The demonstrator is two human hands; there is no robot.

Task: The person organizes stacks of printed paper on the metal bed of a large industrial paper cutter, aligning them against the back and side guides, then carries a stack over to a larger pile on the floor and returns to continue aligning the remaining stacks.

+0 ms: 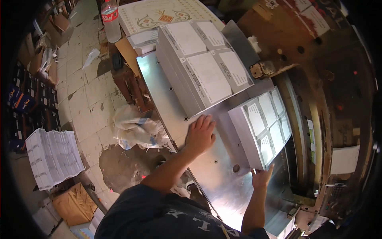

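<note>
A tall stack of printed sheets (pixel 211 75), grey with white panels, stands on a metal work table (pixel 207 175). My left hand (pixel 201 135) rests by its near end, fingers spread and fingertips close to the bottom edge; whether they touch cannot be made out. To the right, a smaller stack of printed sheets (pixel 264 123) lies along a machine's opening. My right hand (pixel 262 178) is against its near end, thumb and a finger apart and pointing forward. Part of the right fingers is hidden by the stack.
A large brown machine frame (pixel 322 79) borders the table on the right. Behind the tall stack are a patterned board (pixel 167 16) and a clear bottle with a red label (pixel 111 24). On the floor at left lie clear plastic (pixel 137 127), a white paper pile (pixel 53 157) and a brown package (pixel 75 203).
</note>
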